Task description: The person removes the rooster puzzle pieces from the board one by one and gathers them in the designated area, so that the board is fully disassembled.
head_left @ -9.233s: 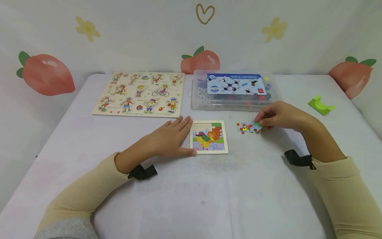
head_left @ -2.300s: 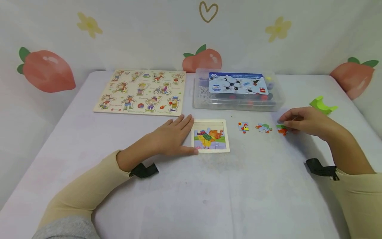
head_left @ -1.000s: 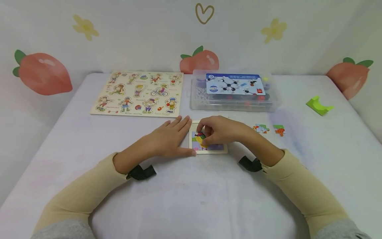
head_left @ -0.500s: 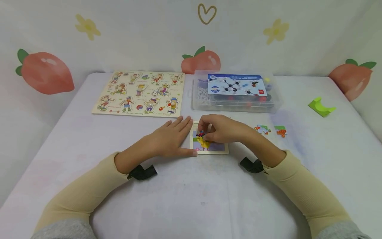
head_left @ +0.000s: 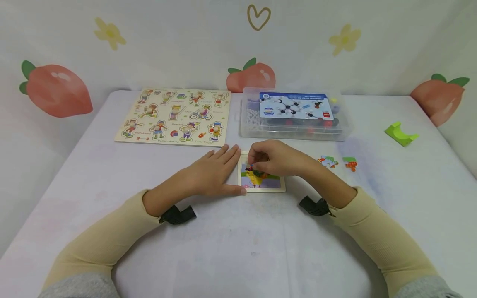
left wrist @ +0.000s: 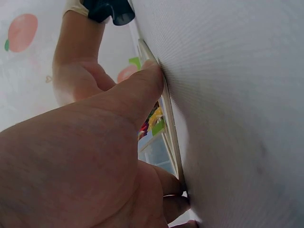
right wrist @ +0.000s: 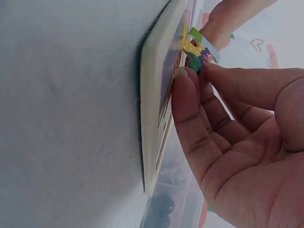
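Note:
My left hand (head_left: 208,176) lies flat on the table against the left side of a small wooden puzzle tray (head_left: 268,190). Its thumb touches the lower left corner, and in the left wrist view its fingers also meet the tray's edge (left wrist: 169,116). Over the tray, my right hand (head_left: 277,159) pinches a jigsaw piece (right wrist: 194,61) between thumb and fingers. That piece, green, yellow and purple, is tilted up from the tray in the right wrist view. Part of the hen picture still shows in the tray; my right hand hides the upper part.
Right of the tray lie a blue jigsaw piece (head_left: 328,161) and a red-and-green one (head_left: 350,164). Behind stand a wooden peg puzzle board (head_left: 171,118) and a clear plastic box (head_left: 294,132) with a molecule label. A lime-green curved block (head_left: 401,133) sits far right.
My right hand set the red-and-green piece down on the right, then came back over the tray. It has since lifted slightly, tilting another piece up. The left hand stayed put.

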Available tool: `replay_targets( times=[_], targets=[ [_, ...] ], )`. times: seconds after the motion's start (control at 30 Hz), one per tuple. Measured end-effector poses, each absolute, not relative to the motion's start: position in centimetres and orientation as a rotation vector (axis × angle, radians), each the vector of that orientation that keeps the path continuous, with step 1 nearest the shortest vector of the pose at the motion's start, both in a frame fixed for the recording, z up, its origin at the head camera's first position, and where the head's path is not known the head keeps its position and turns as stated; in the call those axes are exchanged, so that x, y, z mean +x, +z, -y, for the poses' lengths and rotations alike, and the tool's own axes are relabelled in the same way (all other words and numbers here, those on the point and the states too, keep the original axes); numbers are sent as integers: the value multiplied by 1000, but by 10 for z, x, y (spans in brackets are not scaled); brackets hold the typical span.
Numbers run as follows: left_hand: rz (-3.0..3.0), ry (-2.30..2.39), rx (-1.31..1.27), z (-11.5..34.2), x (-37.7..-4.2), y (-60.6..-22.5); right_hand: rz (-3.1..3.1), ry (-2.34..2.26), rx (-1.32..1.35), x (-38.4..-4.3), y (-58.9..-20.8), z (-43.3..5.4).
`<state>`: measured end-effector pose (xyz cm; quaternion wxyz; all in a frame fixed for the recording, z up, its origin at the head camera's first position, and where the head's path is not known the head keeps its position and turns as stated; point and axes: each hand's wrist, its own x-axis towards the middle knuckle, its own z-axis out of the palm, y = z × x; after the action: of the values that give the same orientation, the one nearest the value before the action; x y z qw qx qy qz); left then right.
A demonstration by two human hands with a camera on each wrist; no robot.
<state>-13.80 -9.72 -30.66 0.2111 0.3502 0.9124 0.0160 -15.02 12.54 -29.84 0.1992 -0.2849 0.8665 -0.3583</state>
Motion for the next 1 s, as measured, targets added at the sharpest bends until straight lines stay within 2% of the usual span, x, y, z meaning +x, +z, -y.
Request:
replay_targets(
  times=[0.67, 1.0],
  targets=[
    [-2538, 45, 973, 97, -139, -308, -2420, -1041, -722, -148, -293, -128],
    [-2534, 47, 952, 96, -138, -306, -2392, -1103, -564, -146, -286, -163]
  ],
)
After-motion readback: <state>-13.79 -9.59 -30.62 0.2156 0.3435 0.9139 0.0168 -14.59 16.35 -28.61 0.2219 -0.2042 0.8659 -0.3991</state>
